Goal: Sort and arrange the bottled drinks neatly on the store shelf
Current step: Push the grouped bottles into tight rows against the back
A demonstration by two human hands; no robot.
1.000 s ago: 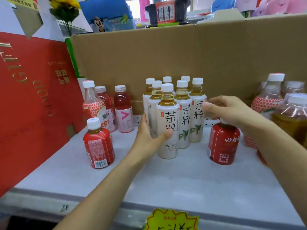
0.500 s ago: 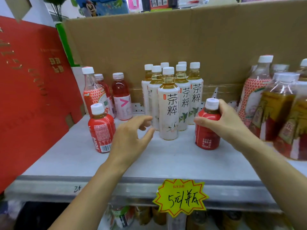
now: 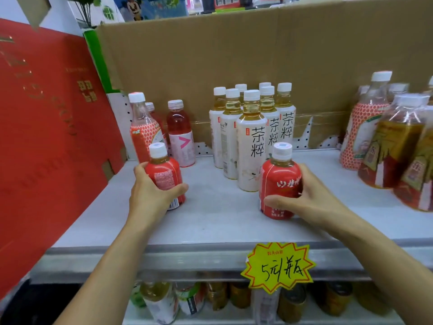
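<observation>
Two hands: the left hand (image 3: 152, 195) is wrapping fingers and thumb around the left red bottle (image 3: 165, 177), and the right hand (image 3: 311, 202) is clamping on the right red bottle (image 3: 280, 184) in the same way.
Where the bottles are standing: both are upright on the shelf (image 3: 222, 224), the left one just in front of the pink bottle (image 3: 181, 137), the right one touching or almost touching the front white tea bottle (image 3: 251, 141) (I cannot tell which).
Risk at the right: I am judging that a sideways move is likely bumping this tall tea bottle, and it may be tipping into the ones packed behind it.
Risk at the left: pushing backward may be knocking the pink bottle.
Risk of two hands working together: attention is dividing, so one bottle may be slipping.
</observation>
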